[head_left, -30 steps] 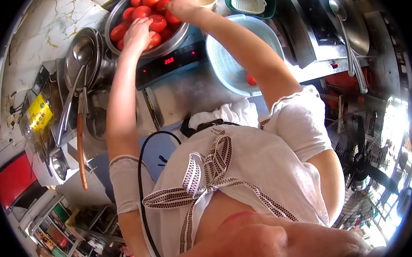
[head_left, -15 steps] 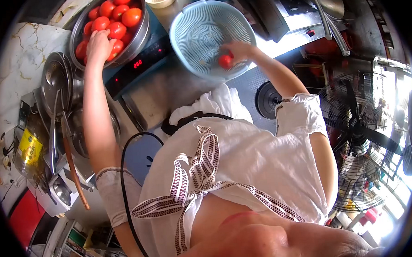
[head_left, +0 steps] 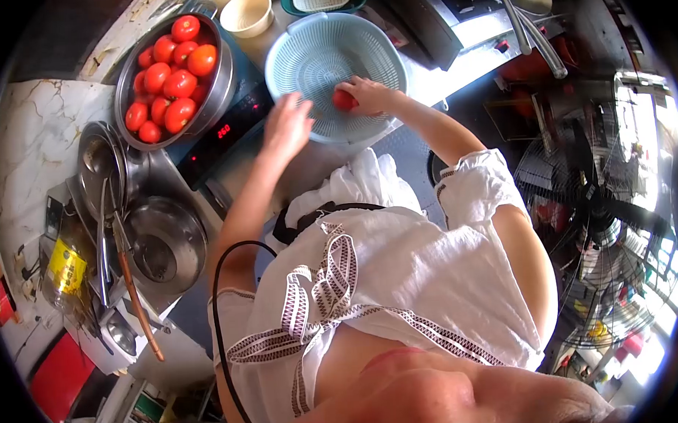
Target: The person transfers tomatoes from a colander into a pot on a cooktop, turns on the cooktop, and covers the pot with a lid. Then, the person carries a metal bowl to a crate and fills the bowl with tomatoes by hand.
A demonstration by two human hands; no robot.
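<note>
A red tomato (head_left: 344,99) is in my right hand (head_left: 373,96), low inside the light blue plastic colander (head_left: 290,51). Over the colander's near left rim, my left hand (head_left: 287,127) is raised with its fingers loosely bent and apart, and nothing shows in it. To the left, a metal bowl (head_left: 226,80) holds a heap of red tomatoes (head_left: 179,84). The bowl sits on a dark appliance (head_left: 222,133) whose red display reads 260.
Beyond the bowl stands a cream plastic bowl (head_left: 247,15), beside a green basket (head_left: 356,0). At left are metal pans (head_left: 162,238) and a wooden-handled utensil (head_left: 135,296). A large fan (head_left: 592,208) stands to the right. A black cable (head_left: 220,292) hangs by my left arm.
My left hand has left the tomatoes in the metal bowl and moved right to the colander. My right hand, still with a tomato, has shifted slightly left inside the colander.
</note>
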